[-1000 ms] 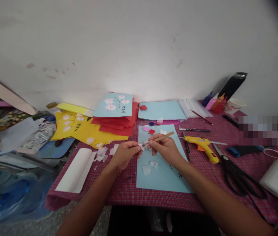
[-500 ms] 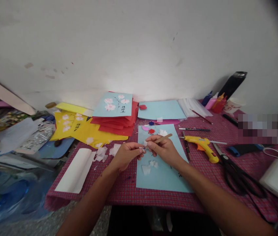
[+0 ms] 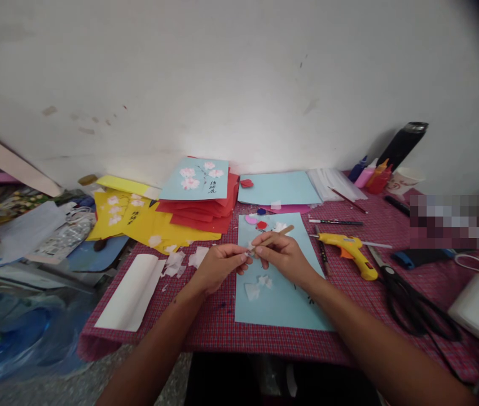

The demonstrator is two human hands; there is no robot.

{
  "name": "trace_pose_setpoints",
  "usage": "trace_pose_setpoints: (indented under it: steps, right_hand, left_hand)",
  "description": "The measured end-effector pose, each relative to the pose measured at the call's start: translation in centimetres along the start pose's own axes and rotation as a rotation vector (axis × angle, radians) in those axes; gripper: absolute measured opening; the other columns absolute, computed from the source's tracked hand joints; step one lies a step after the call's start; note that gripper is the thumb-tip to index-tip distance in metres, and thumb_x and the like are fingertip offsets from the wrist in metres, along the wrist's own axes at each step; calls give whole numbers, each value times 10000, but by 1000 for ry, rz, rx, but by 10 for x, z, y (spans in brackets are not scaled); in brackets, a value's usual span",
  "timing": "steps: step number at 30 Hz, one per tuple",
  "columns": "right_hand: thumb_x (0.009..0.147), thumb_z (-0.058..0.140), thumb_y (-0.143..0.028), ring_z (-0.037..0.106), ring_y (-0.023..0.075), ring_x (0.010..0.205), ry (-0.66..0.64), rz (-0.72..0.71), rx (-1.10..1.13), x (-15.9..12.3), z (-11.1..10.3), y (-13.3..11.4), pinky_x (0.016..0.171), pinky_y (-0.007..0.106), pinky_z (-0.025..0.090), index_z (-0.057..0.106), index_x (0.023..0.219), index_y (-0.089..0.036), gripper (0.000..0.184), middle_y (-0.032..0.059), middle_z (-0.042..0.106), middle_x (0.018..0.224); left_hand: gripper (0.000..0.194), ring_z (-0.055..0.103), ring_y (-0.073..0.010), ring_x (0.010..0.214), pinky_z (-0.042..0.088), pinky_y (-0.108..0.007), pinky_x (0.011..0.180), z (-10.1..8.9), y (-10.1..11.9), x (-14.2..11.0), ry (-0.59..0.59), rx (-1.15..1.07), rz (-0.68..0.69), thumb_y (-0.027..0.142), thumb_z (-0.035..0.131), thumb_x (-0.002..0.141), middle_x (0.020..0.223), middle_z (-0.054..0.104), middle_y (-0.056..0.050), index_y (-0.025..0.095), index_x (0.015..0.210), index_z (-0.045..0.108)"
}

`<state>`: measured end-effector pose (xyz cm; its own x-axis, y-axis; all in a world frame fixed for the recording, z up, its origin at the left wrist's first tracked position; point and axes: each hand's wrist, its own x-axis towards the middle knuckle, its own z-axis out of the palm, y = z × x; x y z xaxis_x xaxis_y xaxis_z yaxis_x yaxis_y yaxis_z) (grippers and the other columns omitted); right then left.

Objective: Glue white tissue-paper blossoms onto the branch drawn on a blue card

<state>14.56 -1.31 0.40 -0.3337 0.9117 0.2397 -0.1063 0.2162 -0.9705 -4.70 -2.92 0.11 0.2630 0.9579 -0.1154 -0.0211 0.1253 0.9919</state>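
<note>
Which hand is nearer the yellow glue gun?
Right. The right hand is just left of the glue gun; the left hand is farther left.

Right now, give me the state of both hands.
Left hand: closed, pinching a small white scrap.
Right hand: closed, holding a wooden stick.

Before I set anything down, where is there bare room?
Bare tablecloth lies between the left forearm and the pale blue sheet, whose near left part is uncovered too. A smaller patch lies between that sheet, the yellow glue gun and the black scissors. It's crowded at the back right, with bottles and a paper cup.
</note>
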Motion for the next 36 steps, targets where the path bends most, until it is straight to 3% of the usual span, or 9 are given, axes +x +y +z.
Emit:
trace_pose_setpoints:
  steps: [5,9,13,20,25,30,36]
  right_hand:
    - [845,684,-374,601,110,474,20,54,-17,1,0,0,461,246,458,642,911,-176,213,6,685,727]
    - [870,654,-388,596,97,466,37,71,-86,2,2,0,469,240,453,640,770,-166,244,22,692,749]
    - [886,633,-399,590,90,465,42,71,-124,2,5,1,465,233,446,661,750,-161,275,23,685,751]
    - [849,674,-430,553,91,439,160,56,-20,3,2,-6,453,242,441,606,729,-171,293,6,664,682]
    - [832,695,-450,529,88,435,260,36,48,5,-5,-13,439,231,412,570,775,-185,298,-17,643,639]
    - [827,699,-465,524,85,439,254,45,41,5,-6,-13,441,229,412,559,775,-189,314,-22,636,634]
    - [846,685,-439,528,85,437,248,25,18,5,-6,-12,442,230,415,566,775,-184,290,-19,636,637]
  left_hand:
    - [210,591,-112,661,483,-231,616,0,5,-1,14,110,63,286,668,827,820,723,-59,128,939,748]
    - [197,608,-122,667,475,-230,630,-2,5,-4,62,342,166,274,624,863,773,720,-27,166,964,753]
    - [188,637,-136,736,469,-236,680,-4,6,-6,107,559,286,261,606,879,838,744,-14,197,971,757]
    - [188,644,-162,748,468,-254,679,-11,7,-4,135,638,270,324,619,877,829,741,-8,206,942,750]
    - [195,672,-207,869,480,-315,808,-18,2,0,75,850,366,254,572,898,952,753,-48,222,984,744]
    - [256,657,-228,959,478,-341,863,-18,0,0,-79,1055,417,165,529,891,1027,729,-80,203,1056,720]
    - [339,648,-219,1032,476,-352,930,-19,1,0,-37,1006,460,100,492,874,1114,718,-82,198,1130,692]
